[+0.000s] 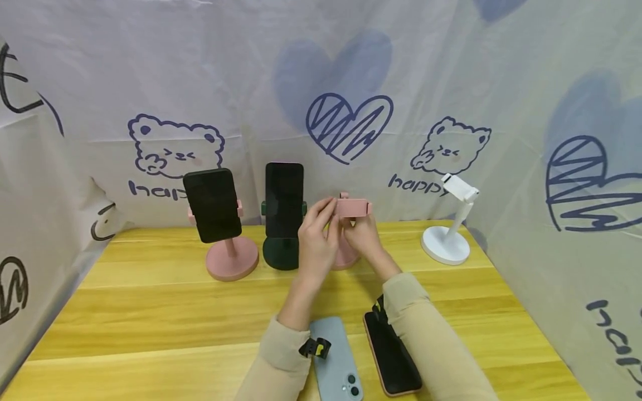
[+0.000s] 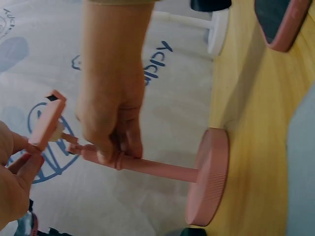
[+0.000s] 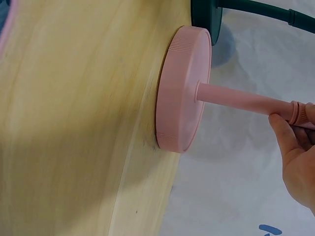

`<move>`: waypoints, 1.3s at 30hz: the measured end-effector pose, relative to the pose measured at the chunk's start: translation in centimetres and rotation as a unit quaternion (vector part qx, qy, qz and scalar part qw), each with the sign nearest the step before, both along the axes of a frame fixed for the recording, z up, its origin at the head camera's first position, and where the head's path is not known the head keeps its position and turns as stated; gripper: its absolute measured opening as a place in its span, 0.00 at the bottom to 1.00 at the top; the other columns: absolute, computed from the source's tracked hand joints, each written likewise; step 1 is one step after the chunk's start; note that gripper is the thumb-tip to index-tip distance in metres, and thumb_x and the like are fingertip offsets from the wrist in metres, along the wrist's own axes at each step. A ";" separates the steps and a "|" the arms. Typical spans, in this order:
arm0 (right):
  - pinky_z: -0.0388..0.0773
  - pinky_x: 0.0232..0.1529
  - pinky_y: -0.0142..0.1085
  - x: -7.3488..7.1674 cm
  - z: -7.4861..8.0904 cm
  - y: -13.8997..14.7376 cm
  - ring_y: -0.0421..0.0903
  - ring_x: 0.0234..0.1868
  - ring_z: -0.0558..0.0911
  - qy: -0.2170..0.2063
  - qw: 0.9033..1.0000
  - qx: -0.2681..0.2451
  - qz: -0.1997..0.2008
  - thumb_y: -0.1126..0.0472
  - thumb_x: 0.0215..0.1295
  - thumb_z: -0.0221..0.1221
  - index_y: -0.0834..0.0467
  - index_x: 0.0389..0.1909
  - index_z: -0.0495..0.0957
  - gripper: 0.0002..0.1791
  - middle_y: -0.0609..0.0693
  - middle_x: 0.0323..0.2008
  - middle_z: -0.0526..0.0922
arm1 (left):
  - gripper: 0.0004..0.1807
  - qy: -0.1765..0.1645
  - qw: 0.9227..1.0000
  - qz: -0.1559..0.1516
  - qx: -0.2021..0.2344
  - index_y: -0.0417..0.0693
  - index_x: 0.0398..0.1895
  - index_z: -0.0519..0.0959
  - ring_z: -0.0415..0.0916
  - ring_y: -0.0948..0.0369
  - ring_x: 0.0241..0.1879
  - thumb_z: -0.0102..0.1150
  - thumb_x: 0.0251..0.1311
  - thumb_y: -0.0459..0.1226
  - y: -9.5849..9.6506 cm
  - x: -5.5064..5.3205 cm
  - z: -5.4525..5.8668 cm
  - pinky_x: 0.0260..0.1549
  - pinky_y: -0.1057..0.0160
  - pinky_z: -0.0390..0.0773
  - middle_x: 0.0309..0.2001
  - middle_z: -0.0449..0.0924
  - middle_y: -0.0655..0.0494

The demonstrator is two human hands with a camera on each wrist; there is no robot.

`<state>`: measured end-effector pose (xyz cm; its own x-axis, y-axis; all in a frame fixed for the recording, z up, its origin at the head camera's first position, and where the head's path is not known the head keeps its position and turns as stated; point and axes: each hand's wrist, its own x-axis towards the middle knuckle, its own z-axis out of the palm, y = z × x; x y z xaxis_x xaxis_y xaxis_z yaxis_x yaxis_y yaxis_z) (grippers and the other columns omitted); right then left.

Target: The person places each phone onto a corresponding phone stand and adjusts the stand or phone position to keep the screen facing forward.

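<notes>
Both hands are on a pink phone stand at the middle back of the table. The left hand point(image 1: 317, 236) pinches the edge of the stand's pink phone holder point(image 1: 352, 208) between thumb and fingers. Around the upper stem point(image 2: 157, 168), close to its ribbed collar, the right hand point(image 2: 113, 118) has its fingers and thumb curled. The stand's round base point(image 3: 182, 91) is upright on the tabletop. No phone sits in this holder. From the head view, the hands hide most of the stem.
Left of the hands, a pink stand point(image 1: 232, 259) and a dark green stand point(image 1: 281, 253) each hold a black-screened phone. A white stand point(image 1: 445, 245) is at the right. A light blue phone point(image 1: 337, 328) and a pink-edged phone point(image 1: 393, 356) lie under the forearms.
</notes>
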<state>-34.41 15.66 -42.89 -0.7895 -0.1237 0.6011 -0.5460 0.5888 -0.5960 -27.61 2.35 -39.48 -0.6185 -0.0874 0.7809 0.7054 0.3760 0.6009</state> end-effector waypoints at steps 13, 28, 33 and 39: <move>0.82 0.59 0.56 0.2 1.0 0.4 0.66 0.58 0.82 -0.037 0.999 -0.008 0.014 0.74 0.71 0.59 0.66 0.75 0.67 0.31 0.70 0.59 0.79 | 0.15 0.015 0.999 0.008 0.027 0.32 0.56 0.84 0.86 0.49 0.51 0.65 0.68 0.28 0.1 -0.8 0.4 0.51 0.62 0.85 0.54 0.83 0.39; 0.82 0.58 0.36 4.4 4.3 2.7 0.52 0.60 0.83 -0.154 0.914 -0.374 0.028 0.65 0.82 0.51 0.68 0.70 0.72 0.21 0.64 0.66 0.78 | 0.17 0.012 1.000 0.000 0.028 0.31 0.57 0.83 0.86 0.48 0.51 0.67 0.66 0.28 -0.1 -0.8 0.1 0.52 0.59 0.85 0.55 0.83 0.38; 0.85 0.55 0.37 5.4 4.7 2.5 0.43 0.51 0.86 -0.098 0.924 -0.367 0.044 0.64 0.78 0.58 0.70 0.63 0.78 0.18 0.66 0.59 0.82 | 0.17 0.011 1.000 0.002 0.029 0.31 0.57 0.83 0.86 0.48 0.52 0.67 0.66 0.28 -0.1 -0.6 0.1 0.51 0.59 0.85 0.55 0.83 0.38; 0.85 0.53 0.35 5.9 4.5 2.2 0.41 0.47 0.87 -0.082 0.933 -0.350 0.019 0.67 0.74 0.61 0.70 0.58 0.82 0.16 0.66 0.55 0.84 | 0.17 0.007 1.000 0.006 0.021 0.30 0.57 0.83 0.86 0.47 0.52 0.66 0.67 0.29 -0.1 -0.4 0.0 0.50 0.58 0.86 0.55 0.83 0.37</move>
